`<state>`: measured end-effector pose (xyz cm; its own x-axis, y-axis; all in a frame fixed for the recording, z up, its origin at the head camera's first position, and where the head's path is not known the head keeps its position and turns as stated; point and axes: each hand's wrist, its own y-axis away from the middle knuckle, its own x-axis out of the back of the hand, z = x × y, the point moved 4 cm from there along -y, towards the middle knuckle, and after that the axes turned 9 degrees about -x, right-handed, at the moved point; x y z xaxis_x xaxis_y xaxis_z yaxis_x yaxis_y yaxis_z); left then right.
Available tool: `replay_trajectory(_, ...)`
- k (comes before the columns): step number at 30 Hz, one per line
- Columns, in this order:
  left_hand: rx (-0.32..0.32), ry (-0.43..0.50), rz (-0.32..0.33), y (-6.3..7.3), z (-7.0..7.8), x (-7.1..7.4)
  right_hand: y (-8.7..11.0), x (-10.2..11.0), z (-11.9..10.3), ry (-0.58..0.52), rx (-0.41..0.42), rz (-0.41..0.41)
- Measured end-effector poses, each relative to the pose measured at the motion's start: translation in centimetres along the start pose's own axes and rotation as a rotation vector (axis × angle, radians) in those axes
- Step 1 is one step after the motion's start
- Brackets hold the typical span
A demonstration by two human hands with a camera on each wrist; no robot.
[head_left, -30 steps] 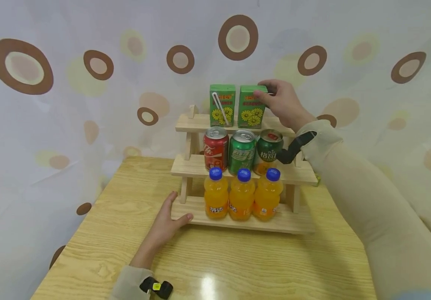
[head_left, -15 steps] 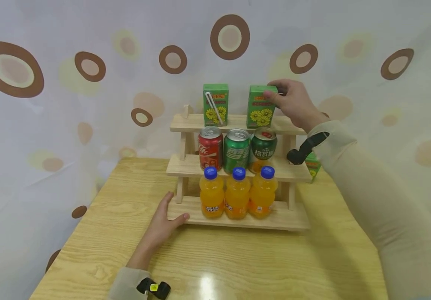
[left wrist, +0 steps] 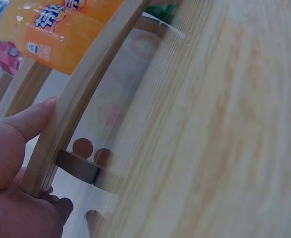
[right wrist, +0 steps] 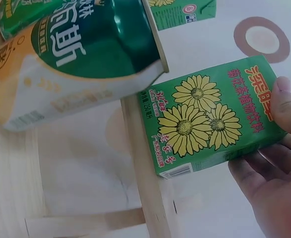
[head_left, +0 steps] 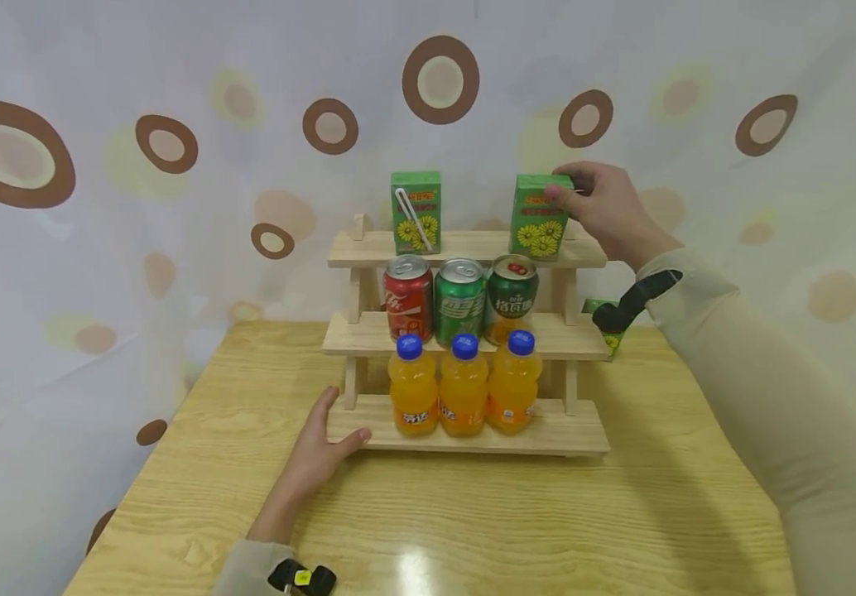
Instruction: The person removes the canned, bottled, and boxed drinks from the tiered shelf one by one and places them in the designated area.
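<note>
My right hand (head_left: 607, 207) pinches a green drink carton (head_left: 540, 219) with yellow flowers, thumb on its front and fingers behind. The carton stands at the right of the top step of a wooden display shelf (head_left: 465, 443). Another green carton (head_left: 416, 215), with a straw on its front, stands on the same step further left. Down at the bottom step, my left hand (head_left: 314, 451) grips the left end. In the left wrist view the thumb (left wrist: 38, 116) lies over the board (left wrist: 76, 104) while the other fingers curl beneath it, partly hidden.
On the middle step stand a red can (head_left: 408, 300), a green can (head_left: 461, 302) and a dark green can (head_left: 512, 298). Orange drink bottles (head_left: 464, 389) with blue caps fill the bottom step's middle. Behind the shelf's right side, another green carton (head_left: 610, 339) is on the table (head_left: 428, 513).
My right hand has slid its carton rightward along the top step, widening the gap to the other carton. The left hand stays on the shelf's end. The head view has shifted slightly.
</note>
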<state>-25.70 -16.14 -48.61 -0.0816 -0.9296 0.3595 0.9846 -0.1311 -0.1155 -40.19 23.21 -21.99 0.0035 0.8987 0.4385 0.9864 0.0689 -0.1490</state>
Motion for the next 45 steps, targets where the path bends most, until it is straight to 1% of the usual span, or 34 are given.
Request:
replay_trajectory(7,-0.008,-0.002,0.001,-0.1,-0.1,0.0,1.1,1.4,0.5,0.05,-0.028,0.025)
replay_trajectory(13,-0.001,-0.004,-0.003,0.2,0.0,0.0,2.0,2.4,1.0,0.057,-0.013,0.036)
replay_trajectory(21,-0.014,0.004,0.002,0.4,0.3,0.2,2.9,3.7,1.7,0.012,-0.011,0.038)
replay_trajectory(27,-0.009,0.003,0.009,0.4,0.2,0.3,3.9,5.0,2.0,-0.051,0.018,0.039)
replay_trajectory(31,-0.003,0.007,0.017,0.4,0.0,0.4,4.5,5.6,2.5,-0.082,0.002,0.025)
replay_trajectory(32,-0.001,0.007,0.016,0.4,0.0,0.4,4.7,5.7,2.7,-0.087,-0.004,0.023)
replay_trajectory(33,0.004,0.012,0.015,0.6,0.5,0.5,4.9,5.8,2.9,-0.098,-0.007,0.02)
replay_trajectory(37,-0.012,-0.002,0.01,0.6,0.6,0.6,6.0,6.7,3.8,-0.174,-0.01,0.015)
replay_trajectory(39,-0.023,-0.011,0.011,0.5,0.6,0.6,6.7,7.2,4.3,-0.192,-0.014,0.021)
replay_trajectory(40,-0.033,-0.021,0.01,0.3,0.0,0.5,7.2,7.5,4.6,-0.182,-0.015,0.028)
replay_trajectory(41,-0.038,-0.028,0.008,0.2,0.0,0.4,7.5,7.8,5.0,-0.17,-0.022,0.036)
replay_trajectory(44,-0.041,-0.026,0.002,0.0,0.0,0.1,8.7,8.7,6.2,-0.073,-0.029,0.069)
replay_trajectory(45,-0.041,-0.024,0.0,-0.1,0.0,0.1,9.0,9.0,6.6,-0.062,-0.032,0.074)
